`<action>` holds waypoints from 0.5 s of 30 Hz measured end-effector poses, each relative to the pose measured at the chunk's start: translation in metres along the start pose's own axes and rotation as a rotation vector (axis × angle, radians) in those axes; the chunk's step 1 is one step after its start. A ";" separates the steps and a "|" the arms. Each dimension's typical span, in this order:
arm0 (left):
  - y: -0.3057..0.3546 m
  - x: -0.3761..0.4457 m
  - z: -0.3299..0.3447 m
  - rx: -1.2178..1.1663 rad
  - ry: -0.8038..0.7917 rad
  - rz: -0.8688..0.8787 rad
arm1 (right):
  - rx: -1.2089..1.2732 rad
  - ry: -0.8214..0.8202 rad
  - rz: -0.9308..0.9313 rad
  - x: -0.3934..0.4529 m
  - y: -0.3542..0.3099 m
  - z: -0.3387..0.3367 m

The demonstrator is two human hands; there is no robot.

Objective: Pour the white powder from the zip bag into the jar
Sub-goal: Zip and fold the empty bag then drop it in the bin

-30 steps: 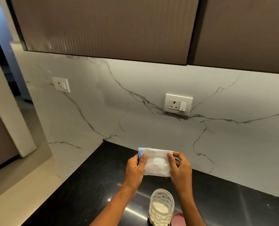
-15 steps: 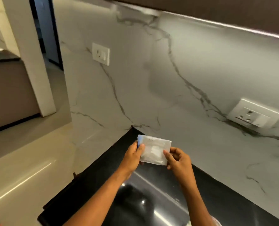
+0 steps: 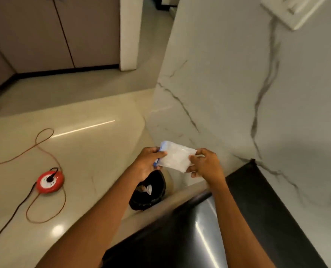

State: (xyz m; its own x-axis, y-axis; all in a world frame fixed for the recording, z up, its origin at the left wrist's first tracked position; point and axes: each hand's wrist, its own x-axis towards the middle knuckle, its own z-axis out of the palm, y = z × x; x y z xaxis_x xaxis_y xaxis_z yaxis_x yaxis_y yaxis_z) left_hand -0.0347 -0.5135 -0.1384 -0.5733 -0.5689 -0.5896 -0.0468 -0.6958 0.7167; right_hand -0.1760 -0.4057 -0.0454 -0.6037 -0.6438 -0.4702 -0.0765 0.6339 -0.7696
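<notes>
Holding a zip bag stretched between both hands, out past the end of the black tabletop and above the floor. Left hand pinching the blue-zip end, thumb on top and fingers curled under; right hand pinching the opposite edge with fingertips curled round it. Inside the bag, only a pale whitish haze; how much powder it holds cannot be told. Directly below the left hand and partly hidden by the left forearm, a black-lined bin standing on the floor just beside the tabletop's end, with a scrap of something pale lying inside. Well to the left on the floor, a round red extension reel with a black plug pushed into it, a black cord running off toward the lower left corner, and an orange cable looping around and past it. Glossy cream floor tiles catching a streak of light. Behind the hands and up the right side, a white marble wall with dark grey veins, bearing a blurred white switch plate at the upper right. Across the room at upper left, taupe cabinet doors above a dark plinth, next to a white pillar.
</notes>
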 end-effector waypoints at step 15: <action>-0.194 0.193 -0.098 -0.738 0.620 -0.340 | -0.042 0.031 0.736 0.231 0.176 0.194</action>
State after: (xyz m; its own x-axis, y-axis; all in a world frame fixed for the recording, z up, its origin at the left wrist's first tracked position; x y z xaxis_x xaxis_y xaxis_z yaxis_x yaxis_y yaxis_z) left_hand -0.0565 -0.5310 -0.4281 -0.0900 -0.2723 -0.9580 0.5080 -0.8399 0.1910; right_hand -0.1748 -0.5262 -0.3739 -0.5328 -0.0337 -0.8456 0.3267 0.9136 -0.2422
